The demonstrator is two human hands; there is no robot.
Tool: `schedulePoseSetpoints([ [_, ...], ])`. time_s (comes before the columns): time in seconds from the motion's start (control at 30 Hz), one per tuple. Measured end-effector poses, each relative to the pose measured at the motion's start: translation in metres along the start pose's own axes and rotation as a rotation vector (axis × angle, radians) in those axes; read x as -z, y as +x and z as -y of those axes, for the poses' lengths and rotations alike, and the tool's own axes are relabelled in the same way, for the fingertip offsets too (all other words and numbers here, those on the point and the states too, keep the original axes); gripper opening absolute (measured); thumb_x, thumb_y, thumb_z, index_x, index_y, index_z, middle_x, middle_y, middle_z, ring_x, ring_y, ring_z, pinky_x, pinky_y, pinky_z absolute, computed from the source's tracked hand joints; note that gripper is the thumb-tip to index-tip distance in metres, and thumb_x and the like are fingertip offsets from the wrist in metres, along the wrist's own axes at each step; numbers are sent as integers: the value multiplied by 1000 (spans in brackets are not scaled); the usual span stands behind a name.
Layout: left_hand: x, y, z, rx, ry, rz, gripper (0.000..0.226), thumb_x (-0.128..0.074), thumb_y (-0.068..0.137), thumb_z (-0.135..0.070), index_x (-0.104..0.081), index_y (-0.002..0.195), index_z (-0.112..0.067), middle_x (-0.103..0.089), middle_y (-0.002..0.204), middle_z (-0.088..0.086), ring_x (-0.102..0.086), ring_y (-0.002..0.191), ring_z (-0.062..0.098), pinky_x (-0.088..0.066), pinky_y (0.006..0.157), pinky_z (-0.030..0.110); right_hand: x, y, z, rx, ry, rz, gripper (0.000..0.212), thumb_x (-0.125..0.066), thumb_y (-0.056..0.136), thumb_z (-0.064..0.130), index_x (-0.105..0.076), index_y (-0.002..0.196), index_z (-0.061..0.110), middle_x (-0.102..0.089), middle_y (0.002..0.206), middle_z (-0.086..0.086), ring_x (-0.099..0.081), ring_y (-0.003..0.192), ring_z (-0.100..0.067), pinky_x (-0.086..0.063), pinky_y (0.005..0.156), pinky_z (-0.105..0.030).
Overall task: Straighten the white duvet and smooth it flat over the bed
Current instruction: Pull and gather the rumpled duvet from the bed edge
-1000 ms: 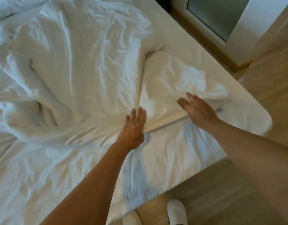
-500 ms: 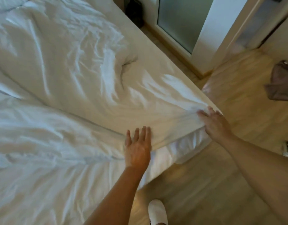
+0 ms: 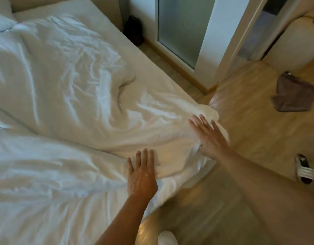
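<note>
- Bedroom: white bed [image 3: 145, 68] fills the left of view, wood floor [image 3: 250, 124] on the right
- white duvet [image 3: 64, 76] runs from the far left to the bed's near corner; heavily creased, one deep fold mid-bed
- left hand [image 3: 142, 175] flat on the duvet's near edge, fingers straight and close together, gripping nothing
- right hand [image 3: 209, 137] flat on the duvet corner at the bed corner, fingers spread, slightly blurred
- progress, my read: corner roughly placed, most smoothing left; other edges out of view
- far right: brown cloth [image 3: 294, 94] and a sandal [image 3: 304, 168] on the floor
- no readable brands, labels or text
</note>
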State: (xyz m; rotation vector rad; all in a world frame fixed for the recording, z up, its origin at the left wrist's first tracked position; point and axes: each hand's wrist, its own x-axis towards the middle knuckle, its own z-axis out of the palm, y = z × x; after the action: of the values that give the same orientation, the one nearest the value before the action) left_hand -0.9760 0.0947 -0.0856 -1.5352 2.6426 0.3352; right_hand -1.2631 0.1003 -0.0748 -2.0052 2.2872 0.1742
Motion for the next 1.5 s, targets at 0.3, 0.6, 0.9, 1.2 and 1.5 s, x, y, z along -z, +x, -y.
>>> schedulePoseSetpoints([
  [0.3, -37, 40, -27, -71, 118, -34, 91, -46, 92, -10, 27, 147, -15, 18, 160, 12, 12, 147, 33, -1, 118, 55, -56, 10, -19, 31, 90, 101, 70, 4, 88, 19, -19, 154, 22, -14, 162, 7, -2, 150, -29, -2, 120, -45],
  [0.6, 0, 14, 84, 109, 113, -162, 100, -58, 64, -1, -16, 154, -10, -19, 160, 11, -18, 147, 27, -11, 117, 58, -37, 3, 90, 416, 105, 36, 104, -61, 76, 36, 5, 155, 19, 7, 163, -8, 9, 149, -26, 4, 120, -49],
  [0.9, 53, -30, 228, 146, 30, -262, 90, -74, 80, -32, -24, 150, -6, -22, 158, 15, -20, 146, 29, -14, 118, 52, 1, 20, 340, 713, 182, -236, 86, -62, 75, 22, -25, 153, 15, -13, 162, -11, -3, 150, -27, -7, 121, -49],
  [1.2, 48, -119, 355, 256, -13, -226, 112, -70, 78, -49, 3, 155, -15, 5, 163, 4, 3, 149, 19, -10, 119, 52, 5, 59, 436, 614, 10, -216, 62, -42, 86, 11, -36, 148, 10, -14, 161, -15, -5, 149, -32, -3, 120, -52],
  [1.5, 22, -100, 466, 332, 89, -282, 74, -73, 73, -12, -44, 141, -11, -27, 157, 10, -18, 147, 29, -7, 116, 58, 14, 114, 458, 332, 18, -16, 70, -37, 79, 47, -42, 144, 20, -25, 159, -2, -14, 148, -25, 7, 118, -48],
])
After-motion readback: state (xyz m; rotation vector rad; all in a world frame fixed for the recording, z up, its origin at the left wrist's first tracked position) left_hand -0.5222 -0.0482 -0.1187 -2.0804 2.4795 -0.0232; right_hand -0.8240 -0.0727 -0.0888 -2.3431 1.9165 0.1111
